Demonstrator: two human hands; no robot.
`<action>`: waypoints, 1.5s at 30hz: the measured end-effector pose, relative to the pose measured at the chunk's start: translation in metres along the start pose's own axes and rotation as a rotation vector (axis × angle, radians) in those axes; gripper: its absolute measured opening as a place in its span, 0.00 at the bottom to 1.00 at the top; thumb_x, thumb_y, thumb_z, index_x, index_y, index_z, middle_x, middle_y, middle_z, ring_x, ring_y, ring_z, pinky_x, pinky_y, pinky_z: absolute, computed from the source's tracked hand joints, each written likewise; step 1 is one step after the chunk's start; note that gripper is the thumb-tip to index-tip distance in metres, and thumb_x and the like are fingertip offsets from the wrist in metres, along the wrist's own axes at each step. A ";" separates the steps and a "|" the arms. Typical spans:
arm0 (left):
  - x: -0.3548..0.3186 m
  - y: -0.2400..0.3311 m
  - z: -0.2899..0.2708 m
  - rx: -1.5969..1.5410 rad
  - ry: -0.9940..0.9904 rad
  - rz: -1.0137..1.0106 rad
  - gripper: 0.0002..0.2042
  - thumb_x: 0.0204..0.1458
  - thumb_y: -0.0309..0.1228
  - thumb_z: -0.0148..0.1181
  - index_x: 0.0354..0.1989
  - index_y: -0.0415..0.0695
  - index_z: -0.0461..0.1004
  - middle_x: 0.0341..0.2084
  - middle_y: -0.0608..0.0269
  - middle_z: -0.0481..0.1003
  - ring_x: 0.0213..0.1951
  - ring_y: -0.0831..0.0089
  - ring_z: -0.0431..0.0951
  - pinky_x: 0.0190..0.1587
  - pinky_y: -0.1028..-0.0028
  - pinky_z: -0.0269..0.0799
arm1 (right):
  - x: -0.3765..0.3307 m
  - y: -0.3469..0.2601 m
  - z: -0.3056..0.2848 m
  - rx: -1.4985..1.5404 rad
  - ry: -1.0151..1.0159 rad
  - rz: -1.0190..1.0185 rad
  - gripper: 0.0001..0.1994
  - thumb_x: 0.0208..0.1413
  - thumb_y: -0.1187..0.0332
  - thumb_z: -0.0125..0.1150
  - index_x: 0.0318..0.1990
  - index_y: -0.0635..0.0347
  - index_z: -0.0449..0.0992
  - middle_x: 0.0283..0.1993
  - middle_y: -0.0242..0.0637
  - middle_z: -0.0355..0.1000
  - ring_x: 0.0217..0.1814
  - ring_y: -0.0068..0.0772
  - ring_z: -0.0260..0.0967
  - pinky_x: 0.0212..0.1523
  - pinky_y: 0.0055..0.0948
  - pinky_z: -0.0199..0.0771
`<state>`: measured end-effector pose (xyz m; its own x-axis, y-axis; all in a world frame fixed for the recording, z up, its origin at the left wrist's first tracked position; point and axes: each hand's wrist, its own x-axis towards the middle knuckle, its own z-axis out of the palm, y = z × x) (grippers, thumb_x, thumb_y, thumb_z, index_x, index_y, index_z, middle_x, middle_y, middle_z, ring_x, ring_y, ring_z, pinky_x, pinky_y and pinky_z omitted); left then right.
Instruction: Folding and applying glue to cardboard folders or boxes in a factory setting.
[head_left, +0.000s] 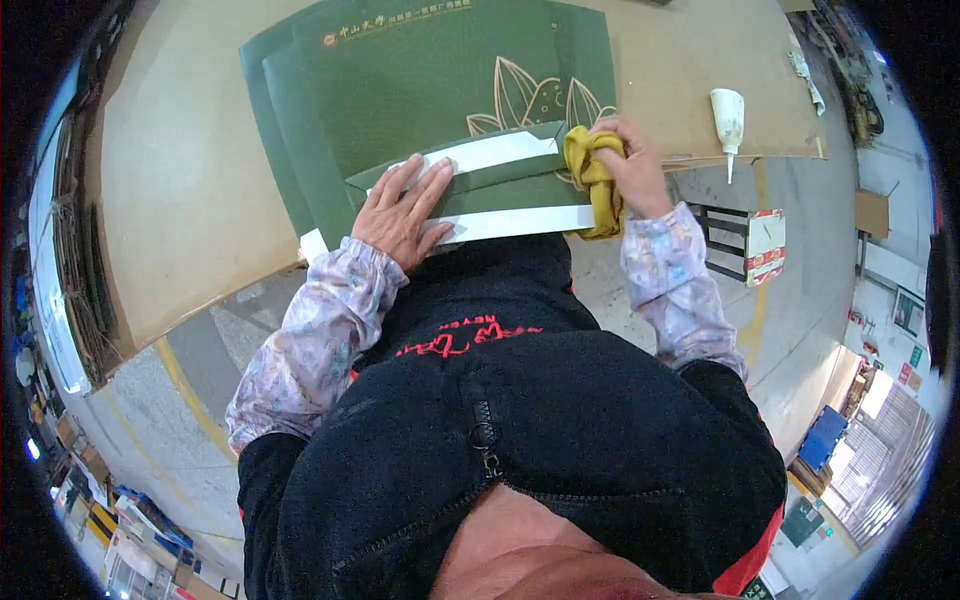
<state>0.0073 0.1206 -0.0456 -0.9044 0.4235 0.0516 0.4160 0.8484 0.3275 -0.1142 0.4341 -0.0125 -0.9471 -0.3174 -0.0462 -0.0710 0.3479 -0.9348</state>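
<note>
A green paper bag (420, 100) with gold flower line art lies flat on the table, its near end folded into flaps with white strips (520, 222). My left hand (404, 210) rests flat on the folded end, fingers spread across a white strip and the green flap. At the right end of the flaps, my right hand (636, 168) is closed round a bunched yellow cloth (602, 195), which touches the bag. Part of the cloth hangs down past the bag's near edge. More green sheets show under the bag at its left side.
A white squeeze bottle (729, 120) with a thin nozzle lies on the brown table (190, 220) at the right, its tip over the edge. Beyond that edge, a dark rack (722, 240) stands on the floor beside a red and white box (766, 248). Stacked cardboard (85, 270) lines the left.
</note>
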 end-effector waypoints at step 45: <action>0.004 0.028 0.006 -0.052 0.042 -0.144 0.35 0.56 0.54 0.45 0.66 0.42 0.53 0.60 0.54 0.64 0.65 0.53 0.53 0.67 0.59 0.44 | -0.021 -0.040 0.040 -0.690 0.111 -0.369 0.07 0.43 0.76 0.62 0.33 0.61 0.73 0.35 0.42 0.64 0.37 0.44 0.69 0.34 0.38 0.70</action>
<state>0.0157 0.1476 -0.0421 -0.9580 0.2839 0.0399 0.2771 0.8815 0.3823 -0.0794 0.3916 0.0113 -0.8478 -0.4415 0.2937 -0.5301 0.7174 -0.4520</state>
